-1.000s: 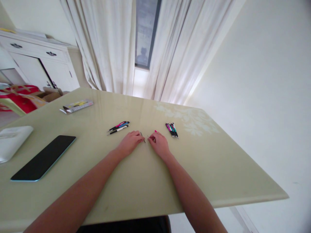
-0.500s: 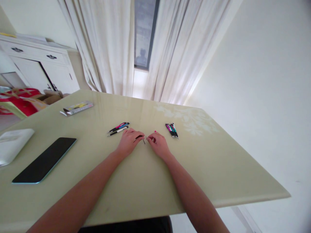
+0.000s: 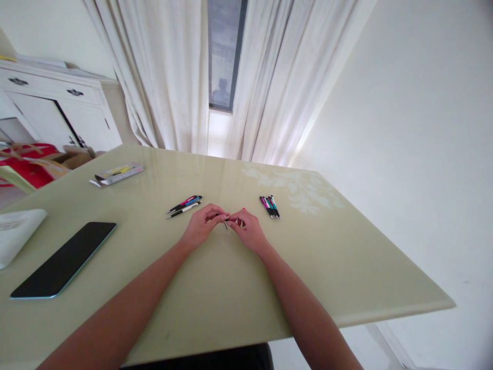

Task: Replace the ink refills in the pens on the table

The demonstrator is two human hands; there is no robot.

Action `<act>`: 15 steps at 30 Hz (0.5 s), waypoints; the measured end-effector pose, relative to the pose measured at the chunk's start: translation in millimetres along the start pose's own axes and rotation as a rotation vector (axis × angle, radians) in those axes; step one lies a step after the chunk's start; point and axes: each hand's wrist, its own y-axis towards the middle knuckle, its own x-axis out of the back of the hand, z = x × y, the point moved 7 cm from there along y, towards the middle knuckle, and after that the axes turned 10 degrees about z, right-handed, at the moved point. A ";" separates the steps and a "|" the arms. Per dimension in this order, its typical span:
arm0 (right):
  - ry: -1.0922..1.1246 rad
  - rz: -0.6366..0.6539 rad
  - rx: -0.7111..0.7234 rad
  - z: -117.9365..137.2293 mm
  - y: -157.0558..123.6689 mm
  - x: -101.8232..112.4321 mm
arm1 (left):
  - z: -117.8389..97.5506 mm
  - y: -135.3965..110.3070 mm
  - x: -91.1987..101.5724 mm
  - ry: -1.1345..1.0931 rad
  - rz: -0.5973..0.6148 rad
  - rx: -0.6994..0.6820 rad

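Note:
My left hand [image 3: 202,225] and my right hand [image 3: 248,228] meet fingertip to fingertip over the middle of the table. Both are closed in a pinch around a thin dark pen part [image 3: 226,225], whose lower end pokes out below the fingers. Most of it is hidden by the fingertips. Just beyond my left hand lie several loose pens [image 3: 185,204], with pink, blue and white barrels. To the right of my right hand, a row of several pens [image 3: 270,206] in purple and teal lies side by side.
On the pale green table [image 3: 215,298], a black-screened phone [image 3: 63,262] and a white object [image 3: 19,231] lie at the left. An opened pen box [image 3: 117,174] rests at the far left. Beyond stand a white cabinet [image 3: 57,108] and curtains [image 3: 169,77].
My right hand has moved left until its fingertips meet those of my left hand at the dark pen part. The whole view has shifted slightly.

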 end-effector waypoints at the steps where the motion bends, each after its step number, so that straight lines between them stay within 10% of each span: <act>1: -0.017 -0.007 -0.010 -1.6 0.0 1.0 | -0.5 0.1 0.6 0.036 -0.011 0.004; 7: -0.214 -0.176 -0.276 -26.4 -7.0 22.5 | -7.9 -1.6 10.3 0.466 -0.142 0.032; 15: -0.388 -0.096 -0.420 -35.7 -10.2 19.7 | -3.5 -3.3 9.4 0.572 -0.128 0.066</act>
